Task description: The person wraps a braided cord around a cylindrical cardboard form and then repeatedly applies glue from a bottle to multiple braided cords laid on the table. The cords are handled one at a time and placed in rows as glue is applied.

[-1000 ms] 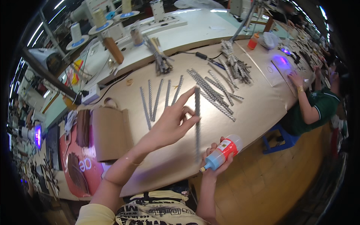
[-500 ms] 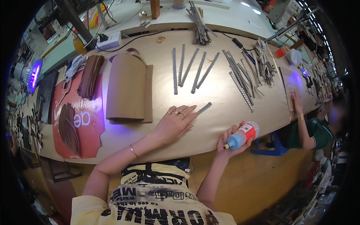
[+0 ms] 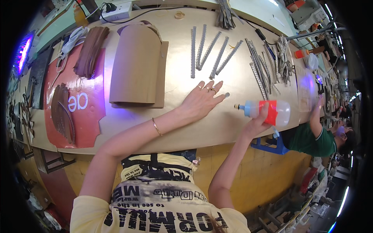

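Observation:
My left hand (image 3: 200, 101) lies palm down on the table, fingers stretched out and spread. A short grey end of a braided strip (image 3: 227, 94) shows at its thumb tip; the rest of that strip is hidden. Just beyond my fingers, several grey braided strips (image 3: 200, 48) lie in a loose fan. My right hand (image 3: 257, 125) is wrapped round a clear squeeze bottle (image 3: 284, 113) with a red label and light blue cap. The bottle is tilted onto its side above the table, its dark-tipped nozzle pointing left toward my left hand.
A rolled tan sheet (image 3: 134, 70) stands left of my hands, beside a red sheet (image 3: 83, 128) bearing brown strips (image 3: 91, 52). More braided strips (image 3: 260, 70) lie at right. A power strip (image 3: 116, 12) and cable sit behind. A co-worker in green (image 3: 320, 139) is at the right.
My left hand has moved right and its fingers are more spread, covering most of the strip. My right hand has swung the bottle up to level, nozzle now pointing left. The view has shifted.

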Motion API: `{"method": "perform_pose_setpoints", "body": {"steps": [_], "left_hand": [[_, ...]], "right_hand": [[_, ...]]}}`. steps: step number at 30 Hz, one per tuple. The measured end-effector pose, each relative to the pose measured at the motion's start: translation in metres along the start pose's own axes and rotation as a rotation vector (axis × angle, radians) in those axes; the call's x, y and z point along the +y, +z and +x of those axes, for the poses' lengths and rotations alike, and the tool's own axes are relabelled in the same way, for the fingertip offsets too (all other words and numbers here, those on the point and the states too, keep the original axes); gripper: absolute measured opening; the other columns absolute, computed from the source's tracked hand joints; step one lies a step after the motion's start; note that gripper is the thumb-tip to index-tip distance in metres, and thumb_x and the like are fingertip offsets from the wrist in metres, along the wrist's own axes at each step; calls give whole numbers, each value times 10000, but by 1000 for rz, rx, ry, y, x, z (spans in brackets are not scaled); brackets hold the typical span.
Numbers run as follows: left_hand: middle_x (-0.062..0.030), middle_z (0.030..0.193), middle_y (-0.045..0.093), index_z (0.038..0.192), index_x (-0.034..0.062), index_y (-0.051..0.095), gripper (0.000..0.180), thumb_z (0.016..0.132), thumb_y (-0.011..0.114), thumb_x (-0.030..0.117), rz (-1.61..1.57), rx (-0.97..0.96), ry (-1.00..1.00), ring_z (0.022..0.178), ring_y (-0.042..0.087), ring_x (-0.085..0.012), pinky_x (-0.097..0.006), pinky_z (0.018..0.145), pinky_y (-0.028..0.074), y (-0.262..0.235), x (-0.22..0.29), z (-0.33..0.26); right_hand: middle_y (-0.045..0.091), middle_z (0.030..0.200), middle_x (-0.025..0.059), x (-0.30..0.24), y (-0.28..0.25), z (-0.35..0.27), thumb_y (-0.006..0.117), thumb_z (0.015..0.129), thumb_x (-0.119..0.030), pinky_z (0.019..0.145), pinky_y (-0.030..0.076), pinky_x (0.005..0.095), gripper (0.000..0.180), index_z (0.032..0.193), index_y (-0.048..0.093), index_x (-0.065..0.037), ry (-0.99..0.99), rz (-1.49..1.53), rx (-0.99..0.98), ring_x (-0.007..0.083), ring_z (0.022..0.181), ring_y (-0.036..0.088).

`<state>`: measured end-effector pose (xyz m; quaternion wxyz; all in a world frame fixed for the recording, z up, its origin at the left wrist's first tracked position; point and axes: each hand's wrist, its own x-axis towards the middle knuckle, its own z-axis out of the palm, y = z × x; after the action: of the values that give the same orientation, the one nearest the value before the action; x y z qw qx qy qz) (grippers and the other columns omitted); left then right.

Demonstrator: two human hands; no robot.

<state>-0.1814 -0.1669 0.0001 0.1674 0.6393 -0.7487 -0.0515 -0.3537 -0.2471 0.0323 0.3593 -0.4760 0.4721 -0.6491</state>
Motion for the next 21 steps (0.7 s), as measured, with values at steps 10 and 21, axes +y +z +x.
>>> {"method": "perform_pose_setpoints", "body": {"steps": [10, 21], "left_hand": [[-171, 1486, 387, 1317, 154, 531, 401, 919, 490, 153, 61, 80, -10, 1354, 402, -340, -491, 1017, 410, 11, 3, -4], [-174, 1455, 426, 1211, 131, 602, 334, 881, 562, 161, -51, 236, -28, 1306, 454, -319, -471, 1019, 394, 17, 2, -10]], "right_hand": [[636, 1080, 141, 9, 43, 6, 801, 821, -212, 839, 539, 343, 492, 1148, 544, 51, -209, -204, -331, 197, 940, 638], [633, 1100, 144, 15, 45, 8, 797, 823, -188, 841, 544, 345, 492, 1168, 538, 49, -290, -207, -334, 204, 958, 641]]}}
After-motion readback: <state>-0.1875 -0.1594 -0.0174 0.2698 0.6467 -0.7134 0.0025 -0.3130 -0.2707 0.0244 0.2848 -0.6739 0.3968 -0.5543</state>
